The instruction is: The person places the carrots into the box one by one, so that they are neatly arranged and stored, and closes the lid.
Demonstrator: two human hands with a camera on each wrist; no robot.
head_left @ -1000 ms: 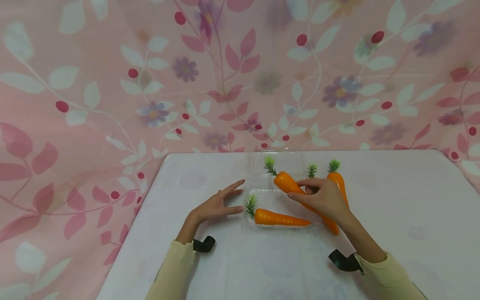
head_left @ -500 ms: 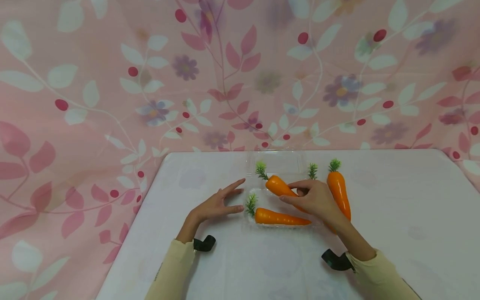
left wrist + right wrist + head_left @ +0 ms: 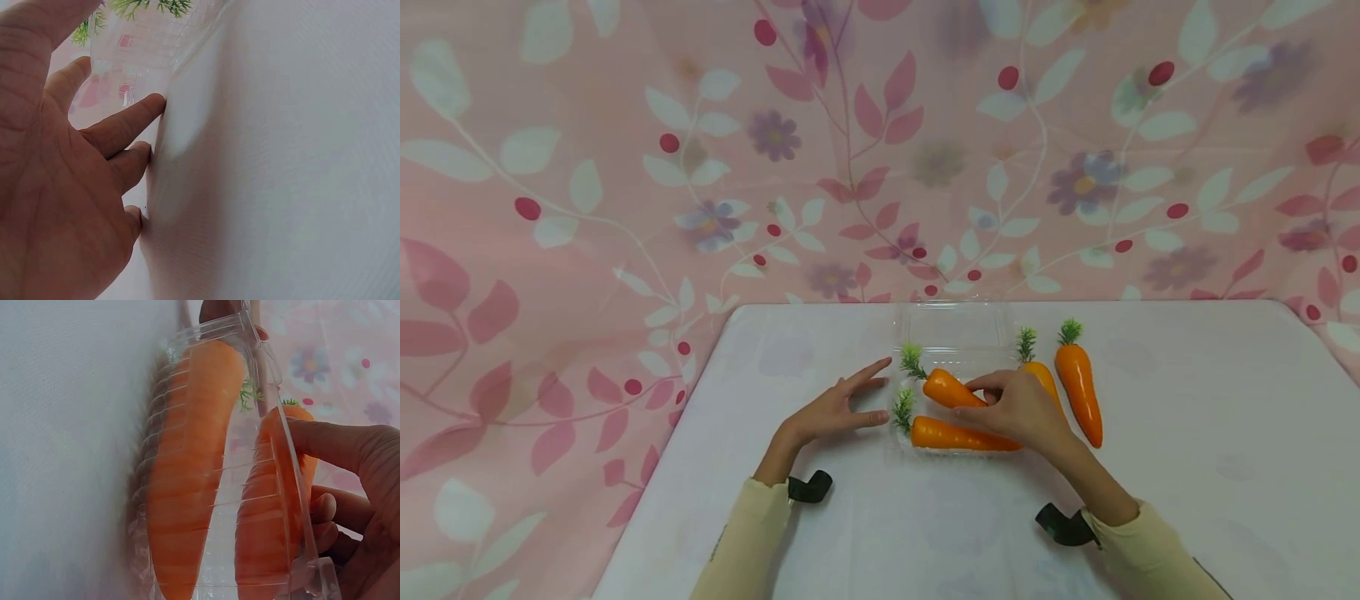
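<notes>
My right hand (image 3: 1018,410) pinches an orange carrot (image 3: 951,389) with a green leafy top, its lower part hidden behind the hand. In the right wrist view that carrot (image 3: 265,506) shows through the wall of a clear plastic box (image 3: 219,487). Another carrot (image 3: 958,434) lies along the near side of the same box, its leafy top to the left. At the box's left end my left hand (image 3: 835,412) rests on the table with fingers spread. The left wrist view has its fingers (image 3: 128,128) holding nothing, the fingertips close to the box's wall.
The hinged lid (image 3: 955,325) of the box lies folded back behind it. To the right of the box are two more carrots, one partly behind my right hand (image 3: 1040,379) and one farther right (image 3: 1079,396). A pink floral cloth (image 3: 880,150) hangs behind the white table (image 3: 1187,433).
My right hand has moved left and toward me, bringing the carrot down into the box beside the other one. The carrots on the right show more fully. My left hand stays in place.
</notes>
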